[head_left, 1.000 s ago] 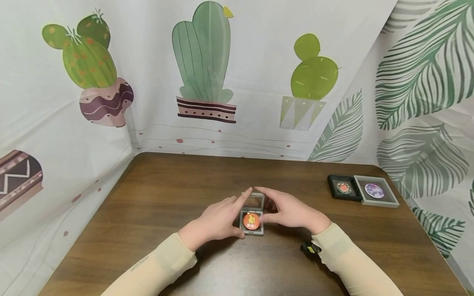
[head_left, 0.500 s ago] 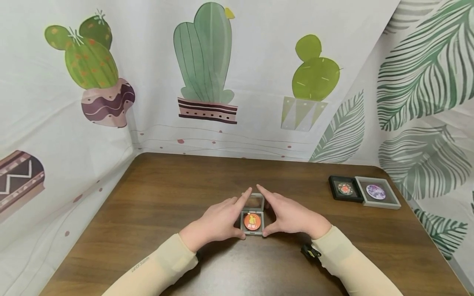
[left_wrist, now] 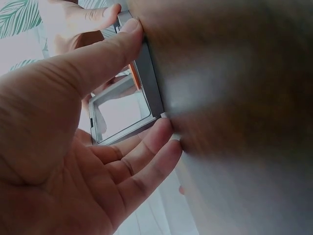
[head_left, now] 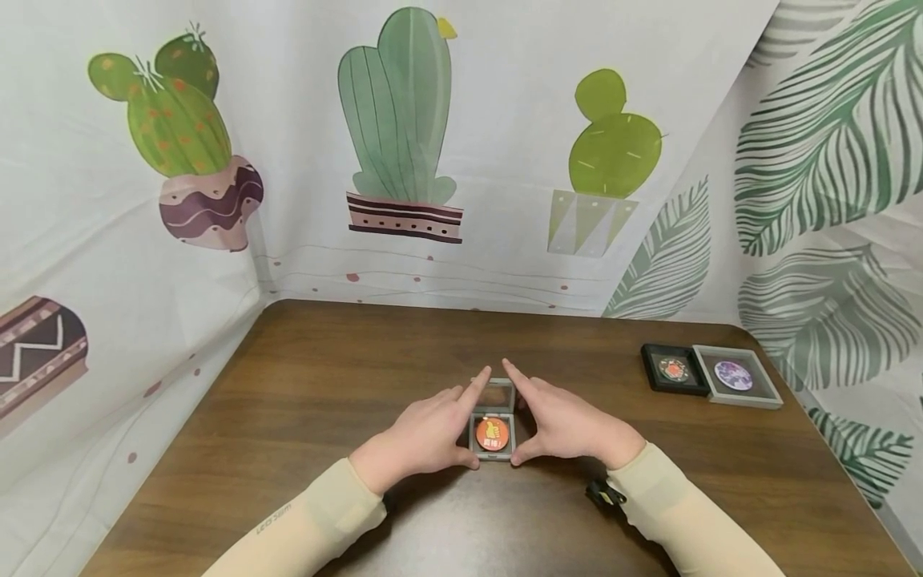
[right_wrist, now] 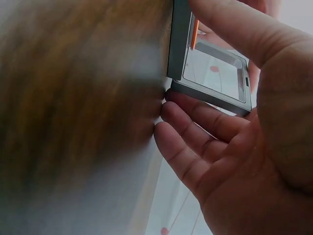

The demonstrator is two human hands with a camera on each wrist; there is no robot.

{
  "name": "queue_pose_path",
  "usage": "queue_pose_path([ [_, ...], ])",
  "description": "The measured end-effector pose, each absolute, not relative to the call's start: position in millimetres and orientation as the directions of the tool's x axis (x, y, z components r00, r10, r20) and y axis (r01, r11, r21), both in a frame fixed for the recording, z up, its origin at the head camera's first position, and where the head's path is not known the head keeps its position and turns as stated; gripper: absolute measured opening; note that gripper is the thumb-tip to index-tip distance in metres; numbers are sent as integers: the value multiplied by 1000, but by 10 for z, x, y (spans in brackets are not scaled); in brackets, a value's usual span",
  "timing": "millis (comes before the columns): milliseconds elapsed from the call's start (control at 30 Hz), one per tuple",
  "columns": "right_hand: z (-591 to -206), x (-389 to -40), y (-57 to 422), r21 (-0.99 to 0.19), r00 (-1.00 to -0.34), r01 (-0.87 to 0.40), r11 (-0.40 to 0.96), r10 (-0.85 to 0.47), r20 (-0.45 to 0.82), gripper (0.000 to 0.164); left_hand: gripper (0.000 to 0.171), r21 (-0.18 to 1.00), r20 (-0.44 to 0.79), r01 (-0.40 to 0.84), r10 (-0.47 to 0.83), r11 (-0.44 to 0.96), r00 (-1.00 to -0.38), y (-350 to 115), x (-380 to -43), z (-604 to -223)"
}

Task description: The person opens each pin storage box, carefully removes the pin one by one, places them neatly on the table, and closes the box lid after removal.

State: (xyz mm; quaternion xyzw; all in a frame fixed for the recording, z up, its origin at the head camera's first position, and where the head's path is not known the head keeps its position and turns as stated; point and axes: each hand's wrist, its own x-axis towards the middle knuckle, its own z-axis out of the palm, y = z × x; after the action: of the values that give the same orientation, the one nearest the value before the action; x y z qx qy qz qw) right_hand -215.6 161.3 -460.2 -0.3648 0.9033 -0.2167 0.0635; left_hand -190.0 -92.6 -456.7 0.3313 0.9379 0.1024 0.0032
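Note:
A small grey display case (head_left: 493, 457) lies on the table with its clear-windowed lid (head_left: 497, 396) raised at the far side. An orange round badge (head_left: 492, 433) with a yellow thumbs-up sits in its base. My left hand (head_left: 425, 429) holds the case's left side, thumb at the near corner and fingers by the hinge. On the opposite side, my right hand (head_left: 575, 423) grips it the same way. Both wrist views show the lid (left_wrist: 122, 110) tilted up from the base, with fingertips (right_wrist: 171, 134) of the right hand close to the tabletop.
A black case (head_left: 652, 383) with a reddish badge stands at the right back, beside a larger grey case (head_left: 743, 398) with a purple badge. The brown wooden table (head_left: 346, 353) meets a cactus-print curtain (head_left: 505, 160) behind.
My right thumb has moved from over the badge to the case's near right corner. The right index finger has shifted slightly back. My left hand stays in place.

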Motion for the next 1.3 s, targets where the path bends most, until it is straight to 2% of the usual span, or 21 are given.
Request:
queue_pose_path([
  [400, -4618, -2163, 1617, -444, -728, -627, 640, -684, 42, 139, 141, 175, 67, 622, 621, 763, -781, -964, -1864, -4508],
  [533, -4629, -2142, 1644, -445, -725, -628, 638, -688, 36, 139, 137, 185, 91, 615, 609, 767, -788, -972, -1860, -4450],
  [633, -4636, -2143, 1662, -438, -723, -635, 636, -689, 48, 140, 124, 161, 158, 622, 602, 766, -783, -963, -1871, -4407],
  [833, -4642, -2176, 1640, -411, -720, -649, 640, -692, 59, 140, 61, 132, 270, 665, 619, 735, -737, -950, -1864, -4363],
  [900, -4642, -2177, 1633, -408, -721, -647, 644, -691, 54, 140, 49, 129, 292, 690, 638, 712, -713, -936, -1855, -4368],
  [1033, -4638, -2171, 1635, -408, -725, -644, 648, -686, 55, 140, 43, 108, 312, 718, 662, 688, -682, -899, -1860, -4395],
  [1300, -4629, -2161, 1646, -407, -719, -652, 640, -692, 64, 139, 42, 111, 213, 696, 667, 709, -714, -835, -1876, -4433],
])
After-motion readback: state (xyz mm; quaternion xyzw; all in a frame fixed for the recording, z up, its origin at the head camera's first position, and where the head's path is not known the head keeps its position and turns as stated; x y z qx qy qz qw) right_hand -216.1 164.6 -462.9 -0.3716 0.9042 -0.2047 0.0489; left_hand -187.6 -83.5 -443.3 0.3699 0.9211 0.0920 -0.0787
